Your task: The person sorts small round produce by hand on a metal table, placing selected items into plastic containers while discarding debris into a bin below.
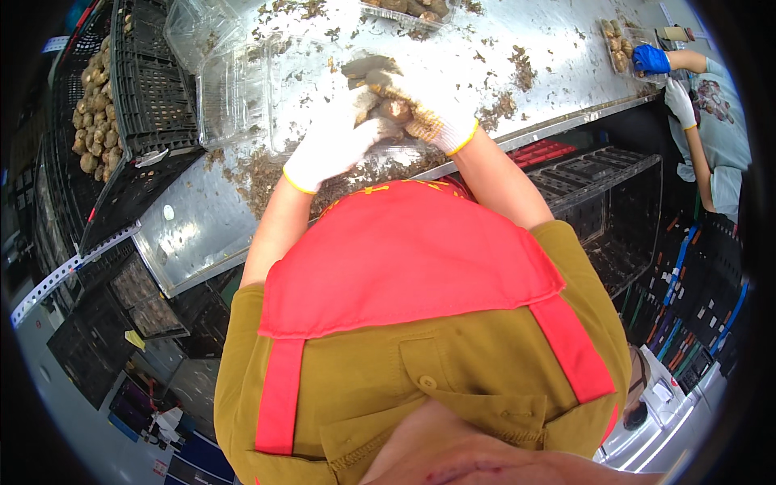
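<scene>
Both my hands wear white knit gloves with yellow cuffs and meet above the metal table. My left hand and my right hand close around brown root vegetables that look like small taros; how many each holds is hidden by the fingers. Dirt darkens the fingertips. Just left of and below the hands lies an open clear plastic clamshell container, partly washed out by glare. Another clear tray of taros stands at the table's far side.
A black plastic crate with a heap of taros stands at the left. Peel scraps litter the metal table. At the right a co-worker's blue-gloved hand touches a filled tray. Black crates stand below the table edge.
</scene>
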A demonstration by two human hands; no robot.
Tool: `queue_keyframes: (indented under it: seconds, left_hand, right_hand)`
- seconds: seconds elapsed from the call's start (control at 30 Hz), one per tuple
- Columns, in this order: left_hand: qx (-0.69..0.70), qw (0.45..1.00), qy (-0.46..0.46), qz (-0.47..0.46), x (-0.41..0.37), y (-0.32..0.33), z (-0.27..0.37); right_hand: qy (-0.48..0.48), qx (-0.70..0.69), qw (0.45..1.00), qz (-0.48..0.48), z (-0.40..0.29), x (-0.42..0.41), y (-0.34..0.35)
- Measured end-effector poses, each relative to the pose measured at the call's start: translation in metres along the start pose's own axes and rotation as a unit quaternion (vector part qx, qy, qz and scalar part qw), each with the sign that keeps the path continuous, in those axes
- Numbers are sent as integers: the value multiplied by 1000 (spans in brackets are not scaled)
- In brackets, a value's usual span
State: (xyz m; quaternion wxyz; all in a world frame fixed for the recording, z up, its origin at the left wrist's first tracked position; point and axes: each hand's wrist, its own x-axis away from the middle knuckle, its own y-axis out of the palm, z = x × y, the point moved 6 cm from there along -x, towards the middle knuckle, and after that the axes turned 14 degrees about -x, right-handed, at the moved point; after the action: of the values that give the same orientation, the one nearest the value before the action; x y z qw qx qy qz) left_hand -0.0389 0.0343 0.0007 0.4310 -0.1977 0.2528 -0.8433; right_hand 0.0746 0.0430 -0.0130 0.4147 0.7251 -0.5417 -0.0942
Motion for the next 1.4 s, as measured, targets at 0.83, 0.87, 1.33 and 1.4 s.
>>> queue_keyframes:
  seconds: [0.83,0.87,1.33,1.4]
  left_hand:
    - [512,856,-54,41,-10,22,-36]
    - [479,874,-48,62,-12,22,-34]
    - [597,801,-9,51,-11,27,-39]
    - [582,810,-28,65,-12,24,-38]
  right_hand:
    - [-310,443,832,122,-24,15,-17]
    - [-281,495,812,126,-22,19,-8]
    - [-155,231,943,184,-22,14,-30]
    - [-99,204,960,166,-17,10,-36]
